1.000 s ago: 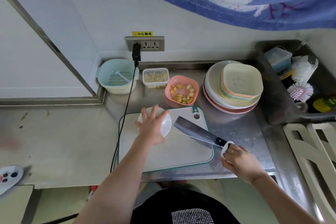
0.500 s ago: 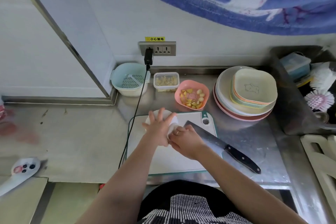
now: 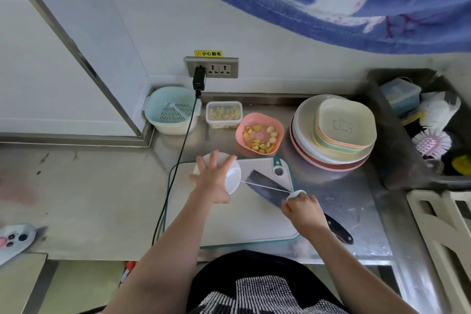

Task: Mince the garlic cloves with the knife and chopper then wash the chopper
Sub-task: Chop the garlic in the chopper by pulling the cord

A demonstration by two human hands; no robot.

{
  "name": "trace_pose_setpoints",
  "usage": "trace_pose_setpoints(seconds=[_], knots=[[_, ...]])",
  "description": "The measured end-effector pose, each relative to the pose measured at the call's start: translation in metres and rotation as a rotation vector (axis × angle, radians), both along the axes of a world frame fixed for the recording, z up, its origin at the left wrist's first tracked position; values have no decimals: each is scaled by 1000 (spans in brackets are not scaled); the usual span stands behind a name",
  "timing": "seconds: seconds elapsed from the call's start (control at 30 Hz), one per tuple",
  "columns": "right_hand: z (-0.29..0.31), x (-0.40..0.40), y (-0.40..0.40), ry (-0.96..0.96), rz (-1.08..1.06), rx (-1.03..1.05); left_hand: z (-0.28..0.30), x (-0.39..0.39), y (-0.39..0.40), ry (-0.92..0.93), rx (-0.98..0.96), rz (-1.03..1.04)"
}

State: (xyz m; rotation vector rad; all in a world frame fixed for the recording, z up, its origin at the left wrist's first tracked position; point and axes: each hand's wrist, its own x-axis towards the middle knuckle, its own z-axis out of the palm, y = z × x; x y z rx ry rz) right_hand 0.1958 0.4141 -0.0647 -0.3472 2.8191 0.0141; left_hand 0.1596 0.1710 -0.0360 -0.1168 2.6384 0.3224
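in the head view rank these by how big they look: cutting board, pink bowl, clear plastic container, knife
1. cutting board
2. knife, partly hidden under the right hand
3. pink bowl
4. clear plastic container, farthest back, so true size is unsure

Bare bench (image 3: 96, 199) lies open left of the board (image 3: 254, 227), crossed only by the black cable (image 3: 178, 150). Behind the board, the strainer (image 3: 170, 112), tub (image 3: 223, 115), pink bowl (image 3: 259, 135) and plates (image 3: 331, 140) crowd the wall. The knife (image 3: 265, 183) lies across the board's right side; a taut cord (image 3: 265, 186) spans above it.
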Motion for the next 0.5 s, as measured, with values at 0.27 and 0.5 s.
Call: trace_pose_setpoints(seconds=[0.27,0.5], knots=[[27,-26,-84,45,349,-237,-1,-5,-2,16,-21,-20],[20,-23,-102,-47,351,-111,-5,-5,-1,32,-6,-1]])
